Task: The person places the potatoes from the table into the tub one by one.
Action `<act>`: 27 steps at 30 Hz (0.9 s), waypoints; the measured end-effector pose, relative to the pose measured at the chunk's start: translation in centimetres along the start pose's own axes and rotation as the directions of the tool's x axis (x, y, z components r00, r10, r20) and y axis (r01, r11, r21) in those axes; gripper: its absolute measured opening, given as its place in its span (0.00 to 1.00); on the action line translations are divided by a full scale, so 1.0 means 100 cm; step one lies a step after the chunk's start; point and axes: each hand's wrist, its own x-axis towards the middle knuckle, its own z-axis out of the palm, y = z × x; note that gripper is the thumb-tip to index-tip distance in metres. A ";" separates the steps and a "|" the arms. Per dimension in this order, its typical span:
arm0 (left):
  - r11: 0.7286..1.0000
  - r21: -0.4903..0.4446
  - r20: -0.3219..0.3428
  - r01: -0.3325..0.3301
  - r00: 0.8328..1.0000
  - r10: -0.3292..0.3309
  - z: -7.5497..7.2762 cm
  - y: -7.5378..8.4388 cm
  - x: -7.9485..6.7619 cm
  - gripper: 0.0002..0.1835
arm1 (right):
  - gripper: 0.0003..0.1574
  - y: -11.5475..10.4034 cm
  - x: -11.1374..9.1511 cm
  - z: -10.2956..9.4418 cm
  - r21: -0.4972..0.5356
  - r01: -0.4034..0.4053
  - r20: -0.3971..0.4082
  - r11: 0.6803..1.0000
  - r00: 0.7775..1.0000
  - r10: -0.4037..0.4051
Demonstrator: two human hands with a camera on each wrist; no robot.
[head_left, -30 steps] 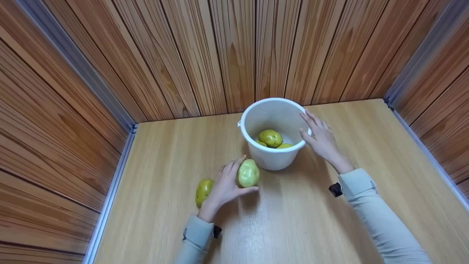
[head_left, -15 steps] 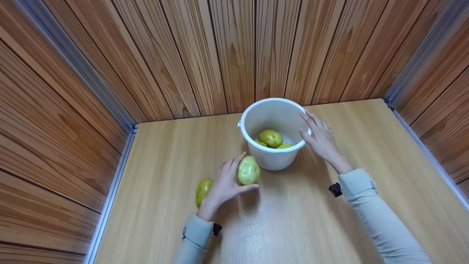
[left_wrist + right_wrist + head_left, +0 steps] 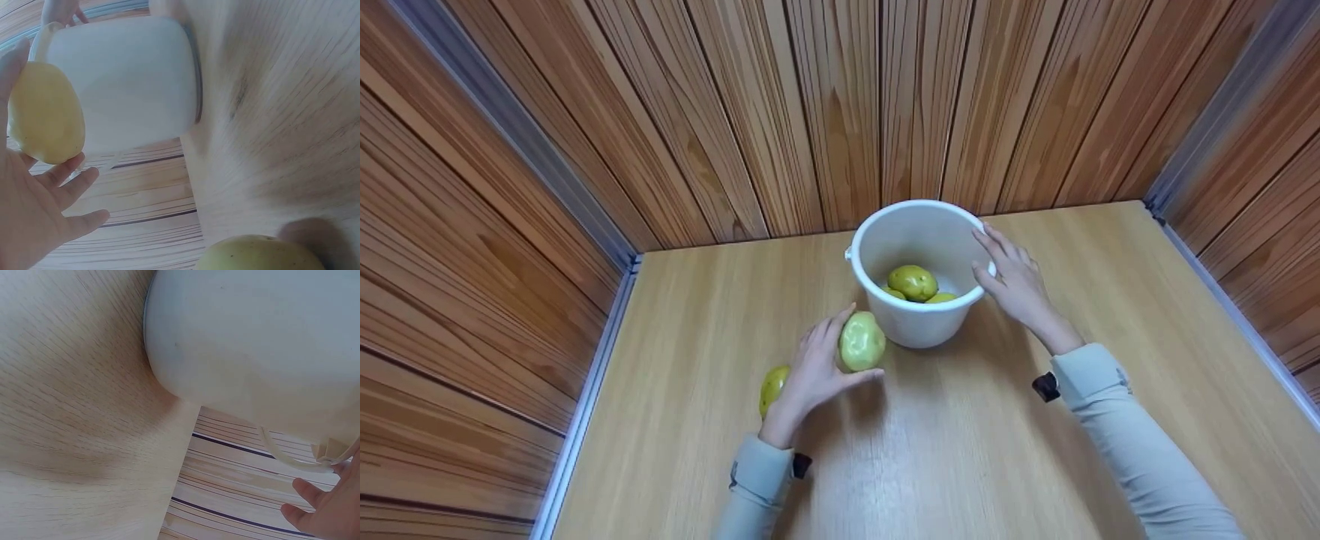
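In the head view my left hand (image 3: 814, 371) holds a pale yellow-green potato (image 3: 862, 342) between thumb and fingers, raised above the table, just left of and in front of a white bucket (image 3: 924, 326). The left wrist view shows this potato (image 3: 48, 115) against the fingers, with the bucket wall behind. My right hand (image 3: 1016, 281) rests on the bucket's right rim, thumb and forefinger over the edge and the fingers fairly straight. Several potatoes (image 3: 913, 283) lie inside the bucket. Another potato (image 3: 772, 388) is on the table, partly hidden by my left hand.
The light wood table (image 3: 960, 465) meets plank-patterned walls (image 3: 840, 112) at the back and sides, with grey metal strips (image 3: 592, 375) along the side edges. The bucket's thin handle (image 3: 281, 455) hangs near my right fingers in the right wrist view.
My left hand has moved slightly up and away from me with the potato, and a little to the left just now. My right hand and the bucket have stayed in place.
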 end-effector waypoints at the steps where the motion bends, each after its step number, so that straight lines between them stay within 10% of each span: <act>1: 1.000 -0.003 -0.002 0.001 1.000 -0.001 0.000 0.000 0.000 0.54 | 0.37 0.000 0.000 0.000 0.000 0.000 0.000 1.000 1.000 0.000; 27: 1.000 -0.015 -0.036 -0.015 0.999 0.015 -0.014 0.010 0.004 0.54 | 0.37 -0.002 0.001 0.001 -0.006 -0.024 -0.002 1.000 1.000 0.024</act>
